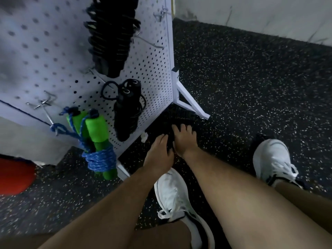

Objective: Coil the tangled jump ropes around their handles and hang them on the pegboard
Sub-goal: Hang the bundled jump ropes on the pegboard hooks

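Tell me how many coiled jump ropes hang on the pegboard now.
2 for sure: the green-handled blue rope at lower left of the pegboard, and the black rope beside it. The blurred black bundle above may hold more.

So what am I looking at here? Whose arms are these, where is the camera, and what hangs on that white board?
There is no machine here. A person wears one camera on the head, looking down, so you see their own arms and white shoes. The white pegboard stands on a speckled floor. On it hang a blue rope with green handles and a coiled black rope. The left hand and right hand reach down to a dark bundle at the board's foot, probably another rope. It is too blurred to tell whether they grip it.
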`<act>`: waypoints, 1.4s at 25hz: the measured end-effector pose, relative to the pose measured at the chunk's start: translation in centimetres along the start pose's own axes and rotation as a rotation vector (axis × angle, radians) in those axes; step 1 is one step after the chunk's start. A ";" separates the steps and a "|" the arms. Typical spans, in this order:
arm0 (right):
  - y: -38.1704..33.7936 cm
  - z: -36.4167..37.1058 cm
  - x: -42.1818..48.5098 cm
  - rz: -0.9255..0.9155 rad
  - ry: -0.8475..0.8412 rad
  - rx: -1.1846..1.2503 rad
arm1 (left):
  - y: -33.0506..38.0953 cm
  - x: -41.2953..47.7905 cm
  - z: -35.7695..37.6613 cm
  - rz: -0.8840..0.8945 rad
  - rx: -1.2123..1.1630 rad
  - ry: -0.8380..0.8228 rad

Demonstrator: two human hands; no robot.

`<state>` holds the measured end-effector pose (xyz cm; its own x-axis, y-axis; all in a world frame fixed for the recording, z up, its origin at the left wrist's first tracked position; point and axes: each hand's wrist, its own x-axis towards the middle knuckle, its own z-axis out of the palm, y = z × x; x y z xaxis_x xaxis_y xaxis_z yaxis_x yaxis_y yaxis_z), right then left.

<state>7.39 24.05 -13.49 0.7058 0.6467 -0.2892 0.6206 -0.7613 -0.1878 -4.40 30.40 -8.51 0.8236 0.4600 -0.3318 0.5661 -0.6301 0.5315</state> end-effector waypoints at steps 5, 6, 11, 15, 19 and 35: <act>-1.2 1.2 -0.3 0.233 -0.019 0.187 | -1.3 -0.7 -0.2 -0.073 -0.049 -0.023; -1.0 1.2 -0.8 0.256 -0.060 0.242 | -1.1 -0.9 -0.4 -0.072 -0.065 -0.025; 0.0 -1.6 -6.2 0.272 0.107 0.447 | 1.7 -2.5 -1.9 -0.169 -0.351 -0.042; 0.2 -5.4 -10.6 -0.068 0.482 0.295 | 6.3 -4.1 -3.3 -0.227 -0.708 0.029; -0.4 -9.2 -14.0 -0.235 0.469 0.598 | 8.9 -6.1 -5.5 -0.232 -1.028 0.130; -3.2 -21.7 -13.9 0.083 0.465 1.658 | 12.0 -9.5 -13.4 0.228 -0.505 0.417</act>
<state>2.95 18.50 11.48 0.9325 0.3372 -0.1293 -0.1953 0.1696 -0.9660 -5.93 26.86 11.48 0.7806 0.6162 0.1048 0.2111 -0.4177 0.8837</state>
